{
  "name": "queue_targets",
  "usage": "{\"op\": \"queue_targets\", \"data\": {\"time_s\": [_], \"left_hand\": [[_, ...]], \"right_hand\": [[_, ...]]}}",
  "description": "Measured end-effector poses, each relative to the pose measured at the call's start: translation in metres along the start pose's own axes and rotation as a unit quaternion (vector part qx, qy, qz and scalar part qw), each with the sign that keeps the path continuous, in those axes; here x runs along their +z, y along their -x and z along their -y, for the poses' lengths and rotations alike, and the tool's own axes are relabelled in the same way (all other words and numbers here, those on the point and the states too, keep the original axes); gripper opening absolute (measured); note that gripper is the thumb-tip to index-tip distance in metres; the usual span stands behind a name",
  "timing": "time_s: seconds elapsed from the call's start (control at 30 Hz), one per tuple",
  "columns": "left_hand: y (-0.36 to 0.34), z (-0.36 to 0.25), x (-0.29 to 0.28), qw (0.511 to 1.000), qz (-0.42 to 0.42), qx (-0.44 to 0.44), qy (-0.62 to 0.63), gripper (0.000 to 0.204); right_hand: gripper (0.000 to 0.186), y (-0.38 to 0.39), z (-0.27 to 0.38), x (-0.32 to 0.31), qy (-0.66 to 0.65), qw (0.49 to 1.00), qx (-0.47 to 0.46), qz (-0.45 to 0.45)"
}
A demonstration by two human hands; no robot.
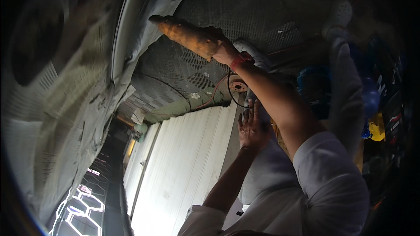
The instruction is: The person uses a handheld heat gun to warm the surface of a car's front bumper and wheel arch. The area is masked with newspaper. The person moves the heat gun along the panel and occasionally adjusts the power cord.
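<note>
We are seemingly reaching with the orange-brown piece (188, 36), left of our right hand (224, 54), toward the pale panel (123, 39); moving on is likely calling for steady aim. We are not discerning that hand's grip. Our left hand (253, 132) is resting, fingers spread, over our leg (264, 163). Left of both, paper (30, 148) is showing unreadable print.

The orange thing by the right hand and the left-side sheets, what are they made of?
The orange thing could be dull plastic, dark-blotched, but I can't be sure. The sheets look like matte newspaper: creased, with printed rows.
</note>
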State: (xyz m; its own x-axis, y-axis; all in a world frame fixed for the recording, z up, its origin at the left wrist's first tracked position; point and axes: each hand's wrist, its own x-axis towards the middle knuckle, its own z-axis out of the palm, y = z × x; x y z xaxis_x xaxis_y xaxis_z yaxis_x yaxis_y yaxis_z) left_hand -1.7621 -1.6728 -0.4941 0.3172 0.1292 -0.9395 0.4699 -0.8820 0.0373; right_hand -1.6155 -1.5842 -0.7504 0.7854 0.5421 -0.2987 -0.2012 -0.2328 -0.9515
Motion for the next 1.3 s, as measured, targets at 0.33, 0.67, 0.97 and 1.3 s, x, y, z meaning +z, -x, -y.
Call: {"op": "queue_targets", "data": {"time_s": [0.33,0.67,0.97,1.3], "left_hand": [[-0.025,-0.11,-0.001,0.989,0.055,0.036,-0.129,0.094],[-0.123,-0.253,-0.007,0.966,-0.203,0.126,-0.099,0.073],[-0.143,-0.429,-0.167,0.955,-0.238,0.177,0.0,0.06],[-0.155,-0.532,-0.157,0.899,-0.239,0.3,0.21,0.04]], "right_hand": [[0.043,0.01,-0.051,-0.256,0.131,0.972,-0.026,-0.195],[0.045,-0.026,-0.024,-0.526,-0.193,0.899,0.068,-0.387],[0.04,-0.131,0.0,-0.711,-0.324,0.765,0.012,-0.557],[0.041,-0.077,-0.019,-0.923,0.054,0.826,-0.009,-0.561]]}}
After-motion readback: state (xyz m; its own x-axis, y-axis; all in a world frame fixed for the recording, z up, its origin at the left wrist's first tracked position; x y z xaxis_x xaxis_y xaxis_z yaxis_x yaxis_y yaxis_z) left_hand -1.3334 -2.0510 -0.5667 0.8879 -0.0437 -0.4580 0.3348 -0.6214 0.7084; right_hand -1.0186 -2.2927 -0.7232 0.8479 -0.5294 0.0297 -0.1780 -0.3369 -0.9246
